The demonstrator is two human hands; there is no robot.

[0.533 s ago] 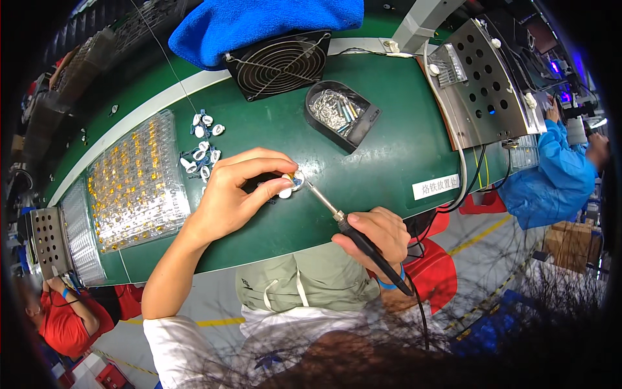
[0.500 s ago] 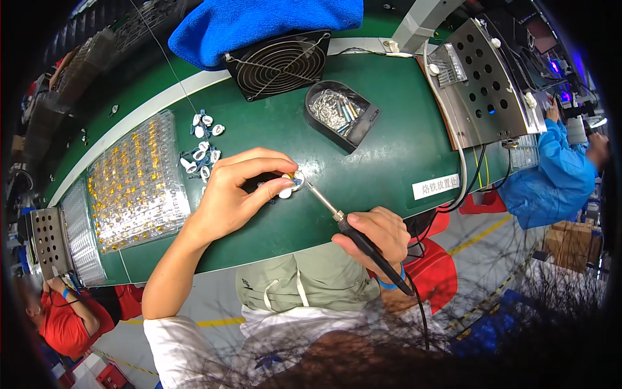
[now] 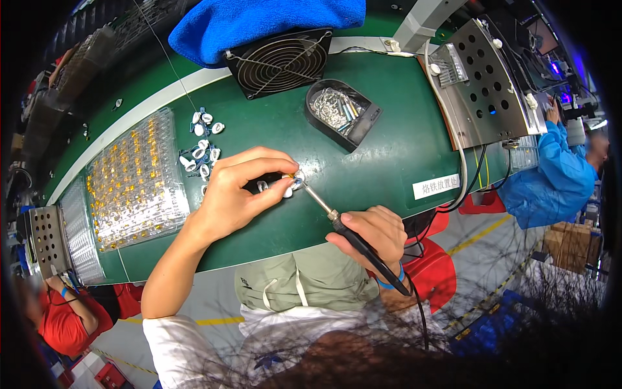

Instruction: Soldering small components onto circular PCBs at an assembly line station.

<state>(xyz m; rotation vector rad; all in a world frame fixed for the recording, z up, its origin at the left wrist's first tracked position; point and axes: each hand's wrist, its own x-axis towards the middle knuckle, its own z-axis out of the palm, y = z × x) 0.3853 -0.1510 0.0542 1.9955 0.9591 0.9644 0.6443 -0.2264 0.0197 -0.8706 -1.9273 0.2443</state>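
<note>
My left hand (image 3: 243, 185) pinches a small white part (image 3: 298, 184) with an orange tab between thumb and fingertips, just above the green bench. In my right hand (image 3: 376, 238) is a soldering iron (image 3: 356, 241) with a black handle, gripped like a pen. Its metal tip points up and left and reaches the white part; whether it touches cannot be made out. Left of my left hand lie several loose white oval pieces with dark blue wires (image 3: 202, 154). Beside them sits a clear plastic tray (image 3: 133, 181) filled with orange pieces.
A black bin (image 3: 359, 133) of small metal parts stands beyond my hands. Behind it are a black fan (image 3: 282, 65) and a blue towel (image 3: 259, 26). A perforated metal box (image 3: 483, 81) stands at the right. People in blue (image 3: 551, 175) and red (image 3: 68, 321) sit at either side.
The soldering iron's tip has moved slightly up and left, closer to the white part, with my right hand following. My left hand keeps its pinch nearly in place.
</note>
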